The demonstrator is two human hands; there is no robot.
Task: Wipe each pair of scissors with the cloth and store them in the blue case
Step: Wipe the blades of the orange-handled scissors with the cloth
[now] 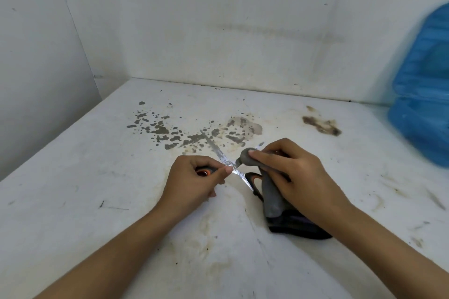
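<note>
A pair of scissors (220,154) with black and orange handles is spread wide open above the table. My left hand (194,178) grips one handle, and its blade points up and to the left. My right hand (289,172) holds a grey cloth (272,198) bunched around the other blade, whose tip shows just past the fingers. The second handle (254,181) sticks out between the two hands. The cloth trails down onto the table under my right wrist. A blue case (425,87) stands at the far right edge, blurred.
The white table (97,213) is stained, with dark flaked patches (160,128) behind the scissors and a brown smear (322,125) toward the case. White walls close off the back and the left side.
</note>
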